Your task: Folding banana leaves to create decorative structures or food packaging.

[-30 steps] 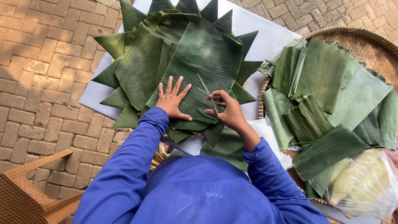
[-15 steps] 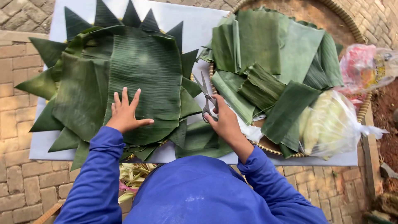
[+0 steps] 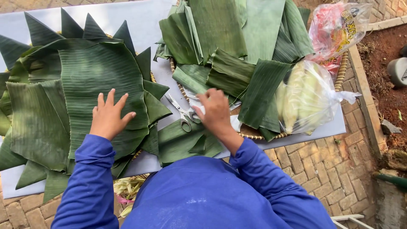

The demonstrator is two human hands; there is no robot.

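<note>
My left hand (image 3: 109, 115) lies flat with fingers spread on a large banana leaf (image 3: 99, 74). That leaf tops a round arrangement ringed with pointed folded leaves (image 3: 70, 26). My right hand (image 3: 217, 111) is curled at the handles of a pair of metal scissors (image 3: 181, 111). The scissors rest low over the white sheet (image 3: 127, 17), between the arrangement and a woven basket (image 3: 341, 72), blades pointing up and left. A folded leaf piece (image 3: 182, 142) lies just below them. Both of my sleeves are blue.
The basket holds a stack of cut banana leaves (image 3: 229, 38). A clear plastic bag of pale yellow-green items (image 3: 303, 95) and a colourful packet (image 3: 335, 29) lie at its right. Brick paving (image 3: 335, 165) and bare soil (image 3: 381, 55) are to the right. Leaf scraps (image 3: 125, 188) lie by my lap.
The view has swung right. My right hand has brought the scissors down from upright to low over the sheet. My left hand has stayed flat on the big leaf.
</note>
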